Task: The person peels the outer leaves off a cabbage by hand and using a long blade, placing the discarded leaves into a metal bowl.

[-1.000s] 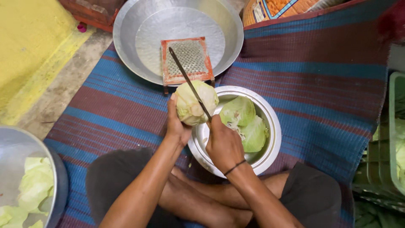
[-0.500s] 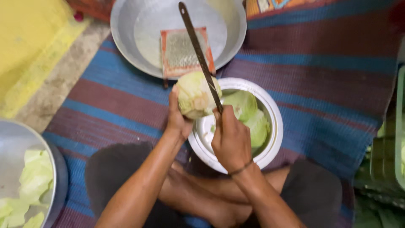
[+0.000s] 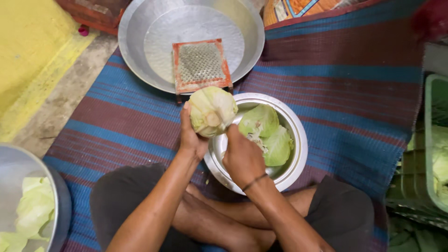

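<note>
Head view: a pale green cabbage (image 3: pixel 213 111) is being held by the left hand (image 3: pixel 192 135), fingers clamped around it, just above the near-left rim of the steel bowl (image 3: pixel 298 140). The right hand (image 3: pixel 242 156) is being kept closed over the bowl; what it grips cannot be told. Cabbage pieces (image 3: pixel 266 133) are lying inside the bowl. A red-framed grater (image 3: pixel 200 65) is resting in a large metal basin (image 3: pixel 140 42) beyond the bowl.

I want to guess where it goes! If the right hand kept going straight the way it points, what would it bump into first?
The right hand points up toward the cabbage held in the left hand, so it would probably meet the cabbage first, though depth is hard to judge.
</note>
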